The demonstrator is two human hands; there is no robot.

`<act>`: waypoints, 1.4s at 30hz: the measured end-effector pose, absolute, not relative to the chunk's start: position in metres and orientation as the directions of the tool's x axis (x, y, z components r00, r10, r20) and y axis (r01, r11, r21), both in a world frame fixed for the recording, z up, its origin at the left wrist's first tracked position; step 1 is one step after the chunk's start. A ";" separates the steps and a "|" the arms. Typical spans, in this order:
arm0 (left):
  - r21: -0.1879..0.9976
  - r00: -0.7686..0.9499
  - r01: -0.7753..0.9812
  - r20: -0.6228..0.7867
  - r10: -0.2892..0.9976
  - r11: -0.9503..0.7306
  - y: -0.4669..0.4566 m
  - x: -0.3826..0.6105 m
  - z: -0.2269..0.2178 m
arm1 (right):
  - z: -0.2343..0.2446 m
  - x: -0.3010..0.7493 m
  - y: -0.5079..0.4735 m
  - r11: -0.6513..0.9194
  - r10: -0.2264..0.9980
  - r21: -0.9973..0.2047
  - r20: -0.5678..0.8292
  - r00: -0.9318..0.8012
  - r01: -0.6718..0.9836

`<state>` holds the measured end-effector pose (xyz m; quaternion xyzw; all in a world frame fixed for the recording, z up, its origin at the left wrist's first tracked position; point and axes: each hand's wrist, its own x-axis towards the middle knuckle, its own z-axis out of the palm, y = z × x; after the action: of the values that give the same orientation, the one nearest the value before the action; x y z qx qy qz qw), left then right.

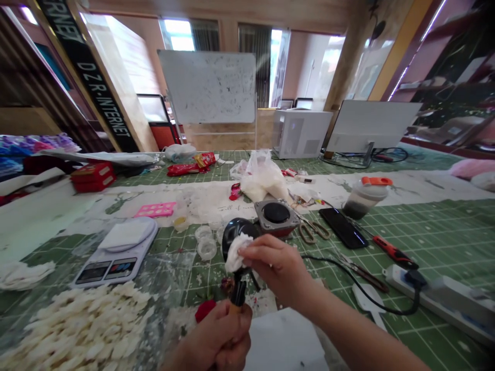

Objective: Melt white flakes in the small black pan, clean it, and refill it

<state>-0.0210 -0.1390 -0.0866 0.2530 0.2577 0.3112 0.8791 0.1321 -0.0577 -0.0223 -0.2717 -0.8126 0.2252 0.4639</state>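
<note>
My left hand [228, 332] is closed round the handle of a small black pan [231, 231], which is tilted up in front of me. Pinched in the fingers of my right hand [280, 265] is a crumpled white tissue [235, 255], pressed against the pan and covering part of it. Just behind the pan stands a small hot plate [275, 212] with a black disc on top. A red flower [204, 310] lies beside my left hand, partly hidden by it. Several small clear cups [206, 248] sit left of the pan.
White wax flakes [88, 324] are heaped at the front left, near a kitchen scale [116, 257]. Scissors [311, 229], a phone [344, 228], a red screwdriver [394, 252] and a power strip [441, 299] lie rightward. A black cable [371, 299] crosses there.
</note>
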 end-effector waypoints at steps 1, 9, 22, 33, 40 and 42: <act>0.609 0.670 -0.414 -0.300 0.679 0.677 -0.140 -0.021 -0.088 | -0.018 0.131 -0.049 0.733 0.674 -0.630 0.622 -0.399 0.256; 0.641 0.645 -0.377 -0.337 0.686 0.669 -0.140 -0.026 -0.092 | -0.045 0.140 -0.049 0.686 0.726 -0.644 0.576 -0.376 0.338; 0.647 0.691 -0.359 -0.300 0.658 0.673 -0.141 -0.016 -0.081 | -0.028 0.133 -0.016 0.595 0.803 -0.688 0.521 -0.290 0.414; 0.625 0.636 -0.311 -0.423 0.645 0.716 -0.137 -0.012 -0.081 | -0.032 0.120 -0.068 0.860 0.510 -0.417 0.685 -0.521 0.293; 0.666 0.643 -0.327 -0.363 0.674 0.670 -0.141 -0.012 -0.077 | -0.026 0.133 -0.016 0.599 0.800 -0.647 0.510 -0.316 0.472; 0.663 0.665 -0.364 -0.307 0.681 0.654 -0.141 -0.015 -0.076 | -0.038 0.144 -0.020 0.561 0.827 -0.674 0.472 -0.305 0.481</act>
<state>-0.0145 -0.1413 -0.0757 0.2864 0.2770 0.3017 0.8662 0.1439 -0.0202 -0.0382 -0.4192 -0.7801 0.2090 0.4147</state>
